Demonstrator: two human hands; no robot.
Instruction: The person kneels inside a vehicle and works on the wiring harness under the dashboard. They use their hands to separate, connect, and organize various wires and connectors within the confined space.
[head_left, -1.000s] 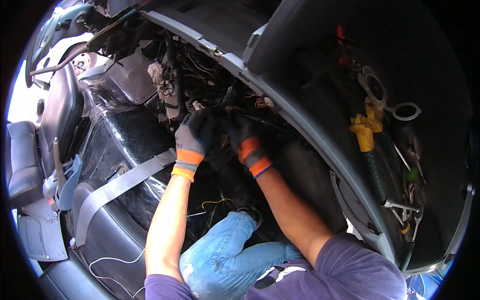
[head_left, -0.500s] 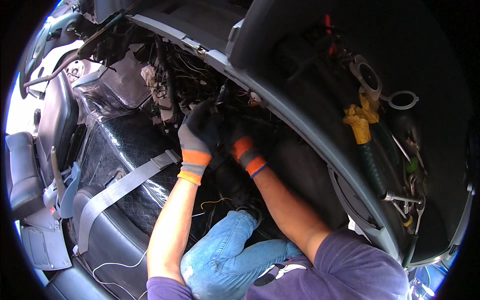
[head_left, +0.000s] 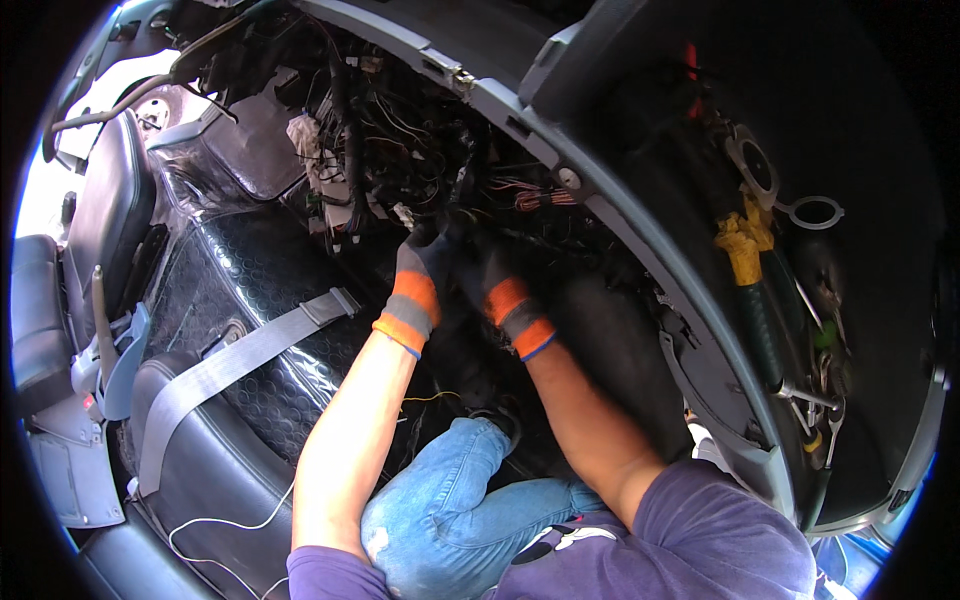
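My left hand (head_left: 426, 258), in a grey and dark glove with an orange-striped cuff, reaches under the opened dashboard. Its fingers are curled in close, and what they hold is lost in shadow. Right beside it is my right hand (head_left: 484, 268), gloved the same way; darkness hides its fingers. Both hands meet just below a black-wrapped wiring harness (head_left: 466, 165). A pale connector (head_left: 403, 215) sits by the left fingertips. To the right of the harness, a bundle of reddish loose wires (head_left: 543, 198) hangs out.
A curved dashboard edge (head_left: 640, 245) runs above my right arm. On the dashboard top lie tools, among them a green handle (head_left: 760, 325) with yellow wrapping, and wrenches (head_left: 836, 430). At left are a seat (head_left: 215, 430), a grey belt strap (head_left: 240, 365) and a lever (head_left: 100, 310).
My left hand has shifted right and slightly down, closer to my right hand. The view has moved a little, showing more of the wiring above the hands.
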